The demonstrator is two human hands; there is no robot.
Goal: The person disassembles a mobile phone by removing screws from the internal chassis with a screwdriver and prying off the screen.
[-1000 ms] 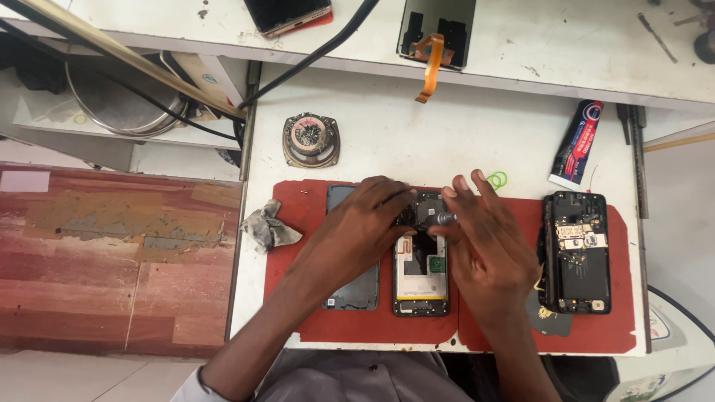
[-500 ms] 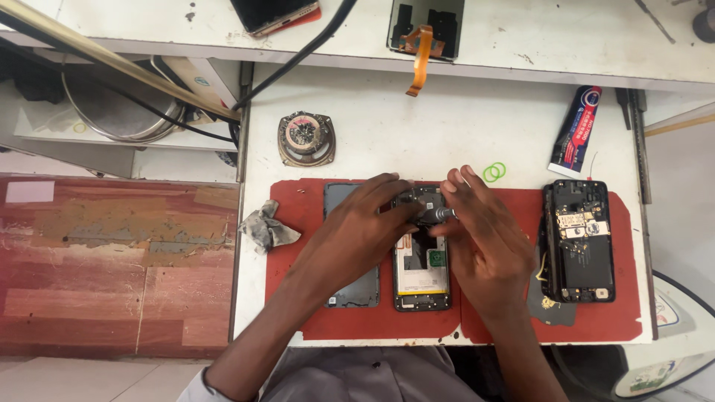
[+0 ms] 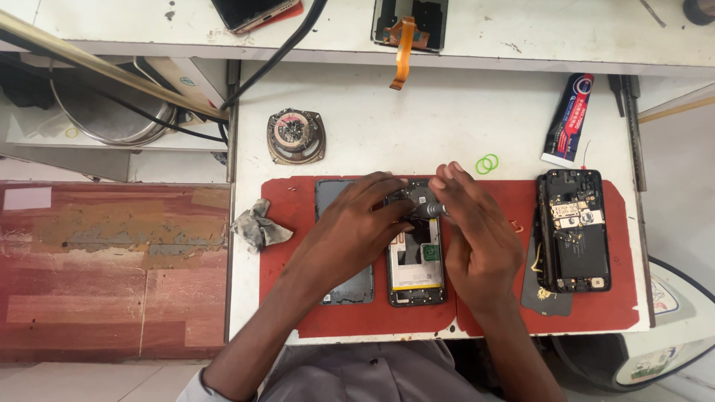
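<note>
On the white tabletop (image 3: 417, 112), over a red mat (image 3: 298, 313), the left hand (image 3: 350, 231) steadied the opened phone (image 3: 415, 272); right hand (image 3: 480, 238) fingers pinched a small screwdriver (image 3: 430, 211), working its upper end.

We see the scene in bright, even daylight, soft and without a clear direction. The white counter (image 3: 447, 112) reads almost washed out, yet no hard glare sits on it. Shadows are faint: only a thin dark edge lies under the left hand (image 3: 350, 234) and the right hand (image 3: 480, 238) on the red mat (image 3: 491, 313). Focus is sharp across the middle. We notice slight bending of straight lines toward the frame edges.
</note>
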